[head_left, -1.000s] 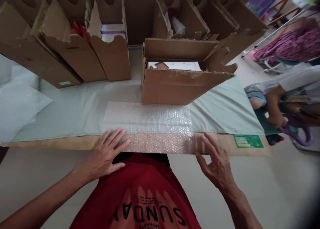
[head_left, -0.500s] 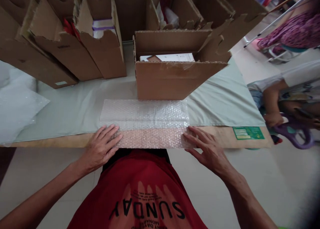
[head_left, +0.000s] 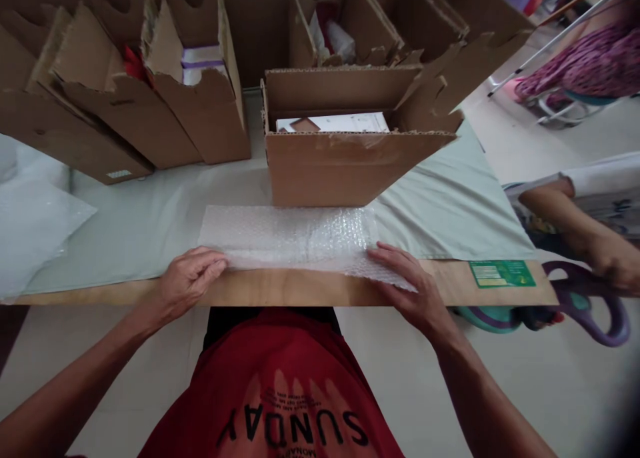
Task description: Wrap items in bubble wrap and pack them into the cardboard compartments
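Two bare hands work a long, rectangular sheet of clear bubble wrap (head_left: 285,235) near the front of a pale brown wooden counter (head_left: 300,287), partly covered by a light green cloth (head_left: 430,211). The sheet lies at twelve o'clock from the wearer's red printed T-shirt (head_left: 275,371), directly in front of an upright brown cardboard box (head_left: 320,171); whether the two touch is hard to tell.

At the sheet's eight o'clock, the left hand (head_left: 193,278) has its fingers curled, its grip apparently pinched on the near corner. At four o'clock, the right hand (head_left: 413,285) lays longer fingers over the opposite end, its grip seemingly closed on the film between fingers and thumb; how firmly cannot be told. The near edge runs unevenly, its right part dipping toward six o'clock over bare wood, which suggests a turning of that edge is in hand. On that reading, the next move calls for both hands to work as a pair, levelling the drooping side and keeping the film taut against skewing.

A loose pile of clear plastic (head_left: 40,225) rests at nine o'clock.
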The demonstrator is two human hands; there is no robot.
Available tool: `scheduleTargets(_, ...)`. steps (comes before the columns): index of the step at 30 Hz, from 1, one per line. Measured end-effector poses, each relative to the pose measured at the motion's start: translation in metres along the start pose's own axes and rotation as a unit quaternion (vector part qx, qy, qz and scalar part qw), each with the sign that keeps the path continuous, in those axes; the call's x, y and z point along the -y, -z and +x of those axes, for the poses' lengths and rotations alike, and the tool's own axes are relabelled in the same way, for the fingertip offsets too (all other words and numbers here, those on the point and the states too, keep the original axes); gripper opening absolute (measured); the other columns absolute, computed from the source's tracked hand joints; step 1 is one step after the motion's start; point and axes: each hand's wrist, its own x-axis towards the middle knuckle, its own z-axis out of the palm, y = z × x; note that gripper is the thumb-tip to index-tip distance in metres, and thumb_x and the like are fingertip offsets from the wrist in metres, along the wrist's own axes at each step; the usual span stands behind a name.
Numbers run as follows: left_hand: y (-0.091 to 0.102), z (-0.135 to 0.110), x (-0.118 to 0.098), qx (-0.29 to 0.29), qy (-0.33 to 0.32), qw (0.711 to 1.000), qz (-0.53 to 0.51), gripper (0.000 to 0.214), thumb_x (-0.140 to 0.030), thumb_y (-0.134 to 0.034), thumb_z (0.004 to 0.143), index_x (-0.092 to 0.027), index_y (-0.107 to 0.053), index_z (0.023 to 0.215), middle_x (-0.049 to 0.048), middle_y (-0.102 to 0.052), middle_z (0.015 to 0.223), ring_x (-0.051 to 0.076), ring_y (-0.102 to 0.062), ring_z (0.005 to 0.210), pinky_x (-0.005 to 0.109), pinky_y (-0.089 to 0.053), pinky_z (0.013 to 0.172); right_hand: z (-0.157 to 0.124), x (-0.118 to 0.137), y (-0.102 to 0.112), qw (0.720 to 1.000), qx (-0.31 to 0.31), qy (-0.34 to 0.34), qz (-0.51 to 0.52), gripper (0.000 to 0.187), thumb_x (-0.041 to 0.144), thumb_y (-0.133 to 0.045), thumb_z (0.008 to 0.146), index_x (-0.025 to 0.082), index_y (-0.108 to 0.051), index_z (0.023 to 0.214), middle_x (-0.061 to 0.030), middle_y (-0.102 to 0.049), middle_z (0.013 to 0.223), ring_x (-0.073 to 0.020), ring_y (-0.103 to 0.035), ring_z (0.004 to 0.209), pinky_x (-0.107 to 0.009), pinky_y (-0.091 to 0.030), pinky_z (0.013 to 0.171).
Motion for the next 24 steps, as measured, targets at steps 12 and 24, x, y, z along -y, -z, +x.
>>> scheduleTargets(12, 0.025, 0.004, 0.023, -0.006, 0.176, 0.98, -0.096, 0.031, -0.049, -0.061, 0.08, -0.024, -0.075, 0.093, 0.0053, -0.08, 0.099, 0.026, -0.074, 0.097, 0.037, -0.06, 0.087, 0.031, 0.006, -0.001, 0.959, -0.036, -0.259, 0.107, 0.034, 0.052, -0.062, 0.089, 0.022, -0.073, 0.079, -0.0045, -0.072, 0.078, -0.024, -0.066, 0.075, -0.033, -0.051, 0.066)
scheduleTargets(24, -0.002, 0.029, 0.022, -0.132, 0.21, 0.969, 0.008, 0.032, -0.053, -0.056, 0.08, -0.023, -0.065, 0.075, -0.0008, -0.07, 0.07, 0.017, -0.062, 0.063, 0.029, -0.047, 0.064, 0.052, 0.0, -0.015, 0.973, -0.108, -0.205, -0.015, 0.024, 0.041, -0.06, 0.086, 0.021, -0.061, 0.074, -0.0034, -0.064, 0.074, -0.0189, -0.059, 0.068, -0.032, -0.045, 0.068)
